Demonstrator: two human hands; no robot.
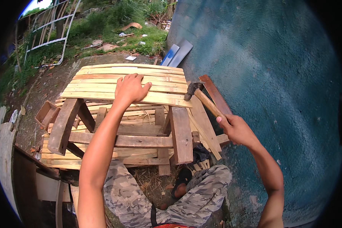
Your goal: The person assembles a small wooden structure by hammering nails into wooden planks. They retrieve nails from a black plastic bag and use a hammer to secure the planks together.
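In front of me stands a small wooden bench with a top of pale bamboo slats and dark, worn wooden legs. My left hand lies on the slats near the middle, fingers stretched out and thumb apart, pressing on the top. A claw hammer is in my right hand, whose fingers wrap round the lower part of its wooden handle. The dark hammer head is at the right front corner of the slatted top, above the right leg. Whether it touches the slat, and any nail there, I cannot make out.
More bamboo slats lie beneath the bench. Boards lean by the blue wall on the right, close to my hammer hand. A small wooden box sits at left. Behind are a blue-and-grey panel, grass and a white metal frame.
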